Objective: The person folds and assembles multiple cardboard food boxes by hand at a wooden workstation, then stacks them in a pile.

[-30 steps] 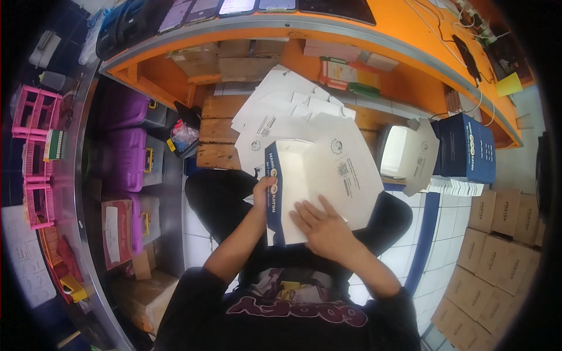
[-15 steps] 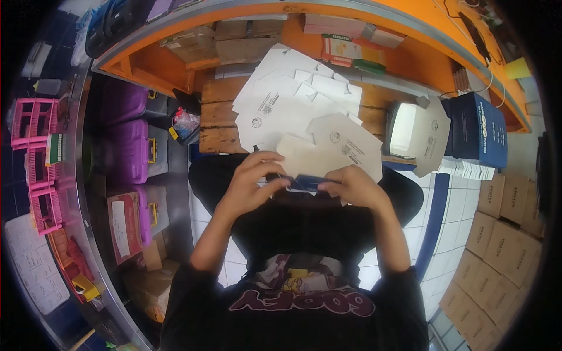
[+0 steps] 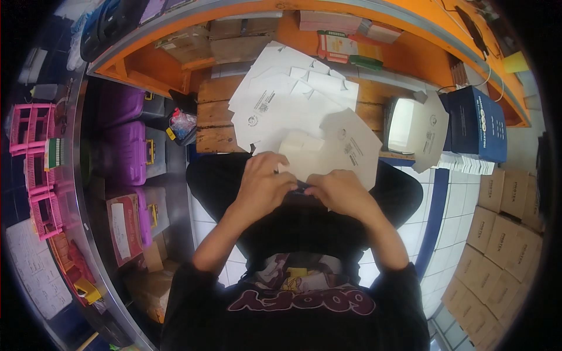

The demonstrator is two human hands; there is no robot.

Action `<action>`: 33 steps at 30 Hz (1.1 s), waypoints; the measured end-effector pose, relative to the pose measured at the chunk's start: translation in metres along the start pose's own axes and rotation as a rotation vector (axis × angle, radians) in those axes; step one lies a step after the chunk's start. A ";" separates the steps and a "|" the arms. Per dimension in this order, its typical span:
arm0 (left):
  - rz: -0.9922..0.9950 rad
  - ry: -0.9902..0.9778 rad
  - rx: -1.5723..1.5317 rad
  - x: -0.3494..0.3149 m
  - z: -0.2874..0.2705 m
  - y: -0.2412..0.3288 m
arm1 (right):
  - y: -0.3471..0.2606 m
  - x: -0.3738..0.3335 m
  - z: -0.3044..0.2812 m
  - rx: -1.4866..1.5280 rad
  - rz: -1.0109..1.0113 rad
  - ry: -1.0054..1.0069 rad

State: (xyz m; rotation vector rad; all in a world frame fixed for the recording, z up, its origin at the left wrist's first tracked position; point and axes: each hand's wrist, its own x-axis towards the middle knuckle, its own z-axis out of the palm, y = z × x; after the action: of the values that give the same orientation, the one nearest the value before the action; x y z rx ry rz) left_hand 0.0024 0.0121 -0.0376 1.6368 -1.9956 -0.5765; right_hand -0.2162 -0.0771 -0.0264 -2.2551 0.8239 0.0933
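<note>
The left hand (image 3: 263, 182) and right hand (image 3: 342, 190) (two, both narrowed) gripped the near edge of one half-folded box (image 3: 303, 151) over the lap (image 3: 304, 234); one open box (image 3: 403, 126) stood rightward.

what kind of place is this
Probably a storeroom or back work area of a small business: brown cartons stacked at the right, flat white sheets piled on a wooden bench, and purple cases at the left.
</note>
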 end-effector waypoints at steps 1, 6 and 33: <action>-0.047 0.038 -0.029 0.003 -0.003 0.000 | 0.001 -0.001 -0.003 0.029 0.013 0.013; -0.097 0.027 -0.188 -0.001 0.001 -0.029 | 0.007 -0.016 -0.029 0.046 0.040 -0.042; 0.117 0.273 -0.086 0.017 0.047 0.036 | 0.001 -0.033 0.008 -0.678 -0.100 0.568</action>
State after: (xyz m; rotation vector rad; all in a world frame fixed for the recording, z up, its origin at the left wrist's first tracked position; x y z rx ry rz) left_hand -0.0567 0.0026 -0.0513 1.4509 -1.8262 -0.3675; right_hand -0.2420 -0.0543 -0.0234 -3.0257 1.0801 -0.3901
